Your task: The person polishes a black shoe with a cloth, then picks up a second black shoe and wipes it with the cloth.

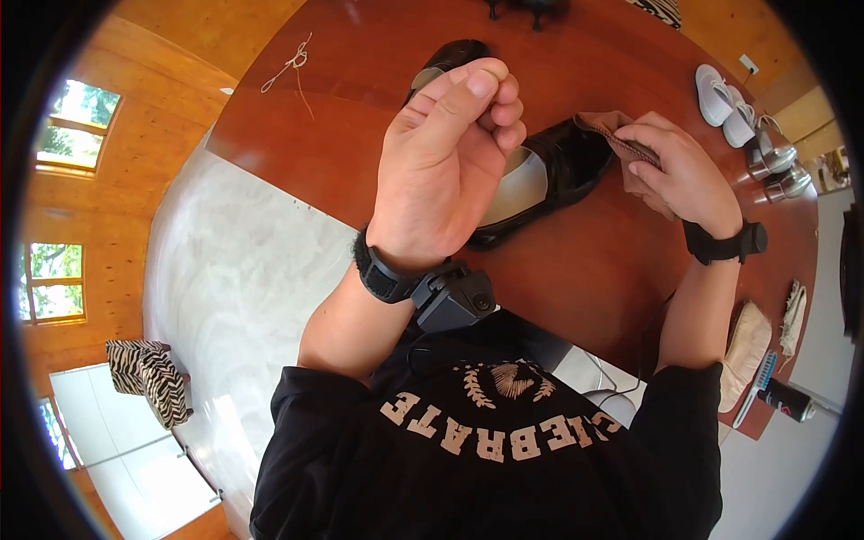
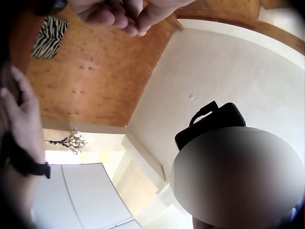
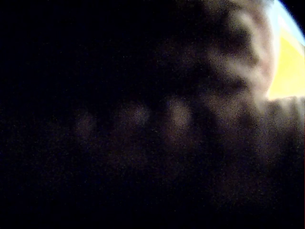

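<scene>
My right hand (image 1: 679, 166) grips a brown cloth (image 1: 637, 171) at the toe of a black leather shoe (image 1: 576, 162) on the reddish wooden table. Part of that shoe is hidden behind my raised left hand (image 1: 450, 166). The left palm faces the head camera, fingers curled in and thumb laid against the index fingertip. Nothing shows between those fingertips, in the left wrist view (image 2: 126, 16) either. A second dark shoe (image 1: 457, 56) lies farther back, partly covered by the left fingers. The right wrist view is nearly black, with blurred finger shapes.
Loose shoelaces (image 1: 292, 65) lie at the table's far left. Along the right side are white sneakers (image 1: 715, 94), metal shoe trees (image 1: 772, 162), a beige cloth item (image 1: 745, 351), a blue-and-white brush (image 1: 758, 387) and a black spray can (image 1: 786, 400). A zebra-patterned chair (image 1: 148, 382) stands off left.
</scene>
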A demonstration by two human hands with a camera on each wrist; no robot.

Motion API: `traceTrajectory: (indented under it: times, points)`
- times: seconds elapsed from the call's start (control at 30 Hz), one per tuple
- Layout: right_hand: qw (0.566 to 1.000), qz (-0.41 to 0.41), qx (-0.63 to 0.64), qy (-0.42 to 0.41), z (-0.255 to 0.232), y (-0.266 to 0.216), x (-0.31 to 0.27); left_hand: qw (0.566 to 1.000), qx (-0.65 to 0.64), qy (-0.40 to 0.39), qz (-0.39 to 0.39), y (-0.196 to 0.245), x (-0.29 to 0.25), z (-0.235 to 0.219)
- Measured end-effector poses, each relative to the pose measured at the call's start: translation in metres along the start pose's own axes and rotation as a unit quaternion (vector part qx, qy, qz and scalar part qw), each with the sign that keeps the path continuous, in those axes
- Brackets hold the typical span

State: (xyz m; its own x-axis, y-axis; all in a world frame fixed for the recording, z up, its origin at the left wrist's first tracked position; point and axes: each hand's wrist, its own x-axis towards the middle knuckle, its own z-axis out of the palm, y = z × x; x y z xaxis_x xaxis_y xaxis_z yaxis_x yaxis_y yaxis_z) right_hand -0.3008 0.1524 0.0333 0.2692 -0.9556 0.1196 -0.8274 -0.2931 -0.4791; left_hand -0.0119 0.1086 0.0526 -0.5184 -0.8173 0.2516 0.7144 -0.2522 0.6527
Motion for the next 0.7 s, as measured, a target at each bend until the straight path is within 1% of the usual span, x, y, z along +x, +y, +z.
traceTrajectory:
  times: [0.3, 0.4, 0.5, 0.53, 0.57, 0.6, 0.63, 0.7]
  points:
    - [1.0, -0.01, -0.014, 0.003, 0.003, 0.005, -0.001, 1.0, 0.011, 0.021, -0.003, -0.002, 0.0, -0.001]
    - [1.0, -0.02, -0.018, 0.004, 0.004, 0.006, 0.0, 1.0, -0.01, 0.0, -0.006, -0.003, 0.002, -0.008]
    - [0.999, -0.045, -0.017, 0.011, 0.007, 0.011, 0.0, 0.999, -0.02, -0.002, 0.026, 0.007, 0.001, -0.012]
    - [0.999, -0.045, -0.019, 0.015, 0.007, 0.012, -0.001, 0.997, 0.041, -0.002, 0.068, 0.02, -0.002, -0.012]
    - [0.998, -0.05, -0.02, 0.017, 0.009, 0.014, -0.001, 0.987, 0.085, 0.041, 0.127, 0.039, -0.012, -0.015]
    - [0.998, -0.047, -0.025, 0.019, 0.009, 0.015, 0.0, 0.998, 0.008, -0.007, 0.055, 0.074, -0.023, -0.013]
    - [0.997, -0.062, -0.041, 0.024, 0.008, 0.012, 0.0, 0.996, 0.0, -0.002, 0.09, 0.098, -0.033, -0.018]
    - [0.996, -0.056, -0.063, 0.037, 0.008, 0.01, -0.001, 0.992, 0.005, 0.021, 0.121, 0.133, -0.047, -0.023]
